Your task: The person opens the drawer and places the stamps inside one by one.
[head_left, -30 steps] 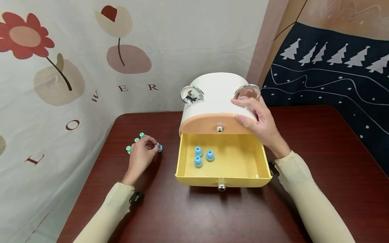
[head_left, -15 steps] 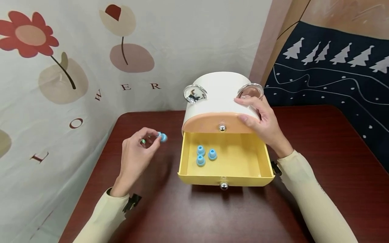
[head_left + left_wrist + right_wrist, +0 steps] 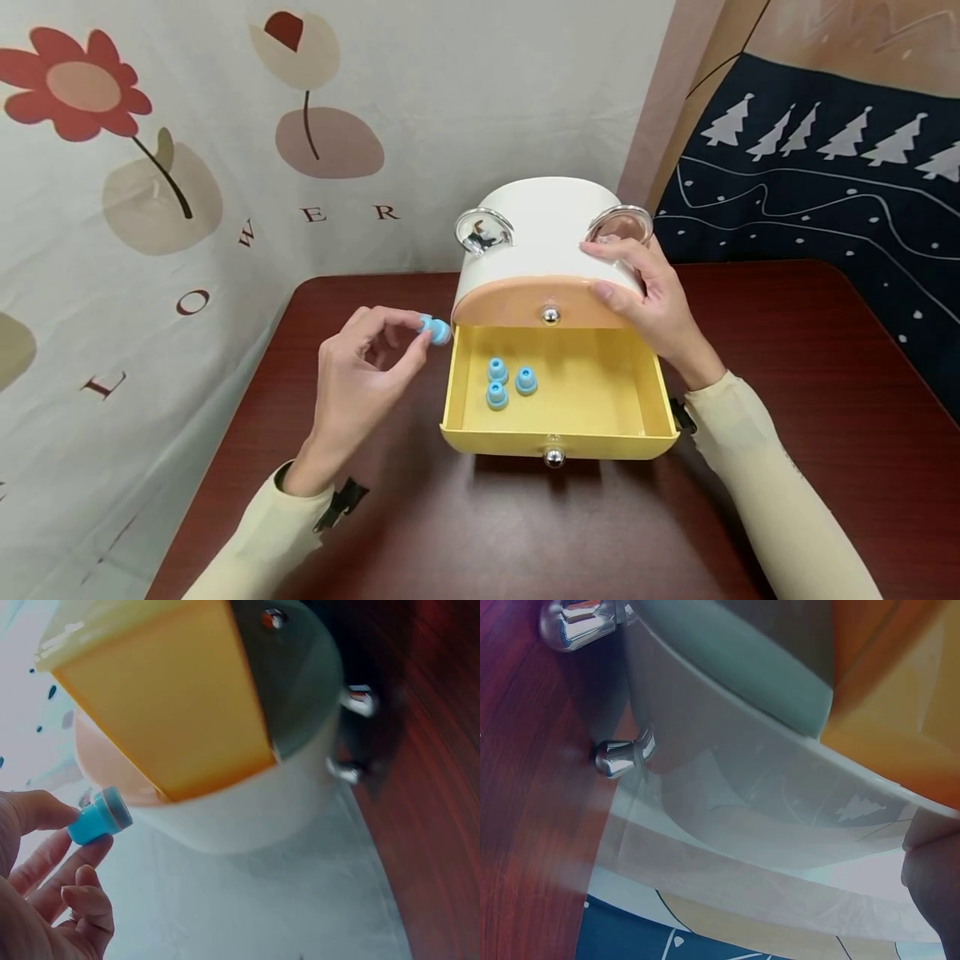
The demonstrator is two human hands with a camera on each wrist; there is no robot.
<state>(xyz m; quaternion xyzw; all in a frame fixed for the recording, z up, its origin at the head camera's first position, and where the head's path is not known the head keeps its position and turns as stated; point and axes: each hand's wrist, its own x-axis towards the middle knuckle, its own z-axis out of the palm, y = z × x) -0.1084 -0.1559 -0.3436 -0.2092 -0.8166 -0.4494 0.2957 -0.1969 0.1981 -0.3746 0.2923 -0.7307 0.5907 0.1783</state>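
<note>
Letters "LOWER" (image 3: 308, 215) mark backdrop (image 3: 480, 92); left fingers (image 3: 392, 317) pinch blue stopper (image 3: 439, 332), right fingers (image 3: 621, 249) grip white cabinet (image 3: 547, 208)

The left arm (image 3: 255, 533) and right arm (image 3: 772, 492) extend forward, the left hand (image 3: 351, 383) pinching between thumb (image 3: 41, 811) and fingertips (image 3: 97, 849) with other fingers (image 3: 90, 901) curled, the right hand (image 3: 660, 318) gripping, its own thumb (image 3: 615, 297) and index finger (image 3: 626, 250) spread apart.
</note>
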